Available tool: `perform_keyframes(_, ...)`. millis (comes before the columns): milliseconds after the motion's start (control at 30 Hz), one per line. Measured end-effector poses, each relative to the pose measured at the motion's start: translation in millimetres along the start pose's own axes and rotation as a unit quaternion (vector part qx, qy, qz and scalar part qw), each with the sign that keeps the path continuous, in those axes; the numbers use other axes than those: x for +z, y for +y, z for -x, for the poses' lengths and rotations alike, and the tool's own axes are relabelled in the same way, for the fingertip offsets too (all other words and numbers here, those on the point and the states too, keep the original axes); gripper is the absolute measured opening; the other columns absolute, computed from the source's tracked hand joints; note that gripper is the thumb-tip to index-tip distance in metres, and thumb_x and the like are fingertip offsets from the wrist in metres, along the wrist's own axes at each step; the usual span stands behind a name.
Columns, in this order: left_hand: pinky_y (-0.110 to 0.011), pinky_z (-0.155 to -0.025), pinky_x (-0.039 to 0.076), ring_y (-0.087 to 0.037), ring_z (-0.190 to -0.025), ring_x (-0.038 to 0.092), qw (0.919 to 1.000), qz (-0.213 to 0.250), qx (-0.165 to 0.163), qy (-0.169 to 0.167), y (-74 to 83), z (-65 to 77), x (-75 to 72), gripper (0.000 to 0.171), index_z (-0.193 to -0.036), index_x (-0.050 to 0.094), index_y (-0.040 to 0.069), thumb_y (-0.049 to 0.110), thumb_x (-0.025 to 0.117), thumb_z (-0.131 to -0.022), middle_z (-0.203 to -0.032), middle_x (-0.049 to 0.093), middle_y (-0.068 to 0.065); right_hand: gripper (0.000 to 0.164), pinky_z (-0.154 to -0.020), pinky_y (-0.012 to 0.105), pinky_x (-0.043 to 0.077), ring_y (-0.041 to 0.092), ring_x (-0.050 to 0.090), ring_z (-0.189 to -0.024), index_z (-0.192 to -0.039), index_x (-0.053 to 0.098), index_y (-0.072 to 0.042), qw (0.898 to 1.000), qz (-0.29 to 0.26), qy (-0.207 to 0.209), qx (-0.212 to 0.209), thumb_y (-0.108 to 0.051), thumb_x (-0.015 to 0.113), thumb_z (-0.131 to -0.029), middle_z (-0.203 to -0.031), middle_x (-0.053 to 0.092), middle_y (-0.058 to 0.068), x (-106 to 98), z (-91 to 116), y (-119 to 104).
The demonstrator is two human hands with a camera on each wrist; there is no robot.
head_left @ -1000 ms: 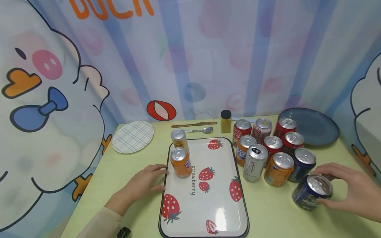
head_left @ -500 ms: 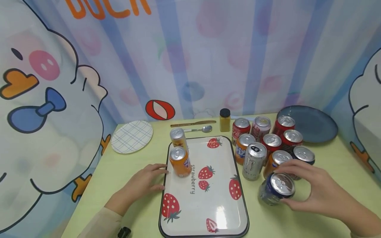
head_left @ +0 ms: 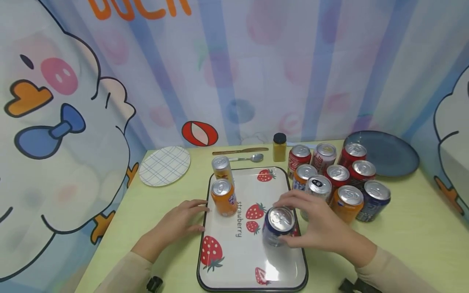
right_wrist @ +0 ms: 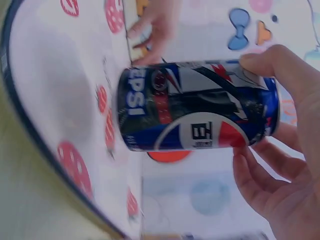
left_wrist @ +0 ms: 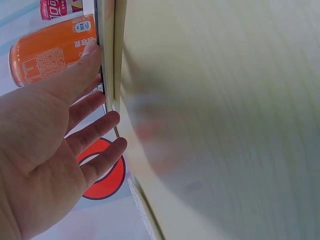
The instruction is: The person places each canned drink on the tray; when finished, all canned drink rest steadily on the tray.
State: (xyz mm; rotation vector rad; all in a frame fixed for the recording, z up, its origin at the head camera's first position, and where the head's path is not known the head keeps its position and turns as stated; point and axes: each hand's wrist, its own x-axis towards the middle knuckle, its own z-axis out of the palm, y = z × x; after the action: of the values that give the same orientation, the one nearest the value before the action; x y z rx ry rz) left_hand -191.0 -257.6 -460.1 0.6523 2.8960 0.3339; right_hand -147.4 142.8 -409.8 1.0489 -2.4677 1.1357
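A dark blue Pepsi can [head_left: 275,232] is held between the thumb and fingers of my right hand [head_left: 315,221], over the right half of the white strawberry tray [head_left: 238,264]. In the right wrist view the Pepsi can [right_wrist: 200,107] shows its label, and its base looks just above the tray surface. My left hand [head_left: 179,221] rests at the tray's left edge with fingers extended, holding nothing. On the tray's left side stand an orange Fanta can [head_left: 224,199] and, behind it, a gold can [head_left: 221,171]. The left wrist view shows the left hand's fingers [left_wrist: 102,160] against the tray rim.
Several cans stand in a cluster right of the tray, including a silver can [head_left: 318,185], an orange can [head_left: 347,203] and a blue can [head_left: 373,203]. Behind are a dark plate [head_left: 397,156], a yellow jar [head_left: 279,150], a spoon [head_left: 256,158], a knife [head_left: 239,151] and a checked plate [head_left: 165,167].
My right hand has carried the Pepsi can leftward from the right of the can cluster to over the tray. My left hand has stayed at the tray's left edge.
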Motion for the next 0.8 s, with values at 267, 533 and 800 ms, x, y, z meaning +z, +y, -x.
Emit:
perform_keyframes(267,-0.052,-0.116,0.047,-0.031,-0.142,0.051,0.9999,-0.003,-0.010,-0.005,-1.0,-2.6,-0.7,0.058,-0.138,0.066,0.021,0.043,0.081,-0.087,-0.155,0.053,-0.005,0.062,-0.092,0.038,0.062,0.009,0.066,-0.106,-0.122,0.071,-0.020,0.998,-0.064,-0.007,0.019,-0.027,0.097,-0.067,-0.122,0.067,-0.009,52,-43,-3)
perform_keyframes(533,-0.054,-0.115,0.047,-0.032,-0.142,0.051,1.0000,-0.008,-0.001,-0.003,-0.9,-2.4,-1.3,0.057,-0.138,0.066,0.024,0.042,0.082,-0.087,-0.155,0.053,-0.005,0.063,-0.099,0.036,0.060,0.012,0.065,-0.115,-0.124,0.069,-0.018,0.994,-0.100,-0.031,0.040,-0.026,0.097,-0.068,-0.125,0.066,-0.005,90,-69,-12)
perform_keyframes(800,-0.054,-0.114,0.048,-0.032,-0.140,0.053,0.9999,-0.015,0.006,0.003,-1.6,-0.6,0.3,0.056,-0.137,0.067,0.022,0.042,0.082,-0.087,-0.154,0.054,-0.005,0.061,-0.102,0.035,0.058,0.012,0.062,-0.119,-0.123,0.071,-0.018,0.994,-0.091,-0.033,0.042,-0.028,0.097,-0.069,-0.124,0.066,-0.005,111,-75,-17)
